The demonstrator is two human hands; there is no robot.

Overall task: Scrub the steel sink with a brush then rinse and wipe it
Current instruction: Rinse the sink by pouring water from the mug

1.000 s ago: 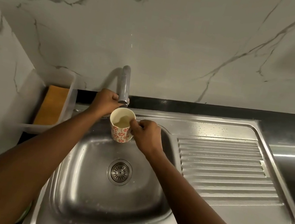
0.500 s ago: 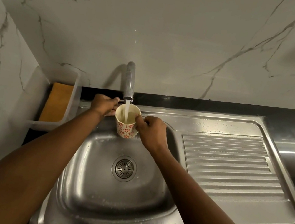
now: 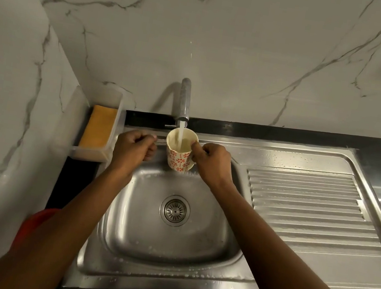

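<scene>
The steel sink lies below me, wet, with its round drain in the middle of the basin. A grey tap at the back runs a stream of water into a white mug with red flowers. My right hand grips the mug by its handle and holds it upright under the spout, above the basin's back edge. My left hand hovers just left of the mug with its fingers curled, holding nothing, a little short of the tap's lever. No brush is in view.
A ribbed steel drainboard extends to the right of the basin. A clear plastic holder with an orange sponge stands at the back left against the marble wall. Something red shows beside my left forearm. Black counter borders the sink.
My left hand has come off the tap lever and drawn back to the left. Water started running and now fills the mug, which my right hand keeps under the spout.
</scene>
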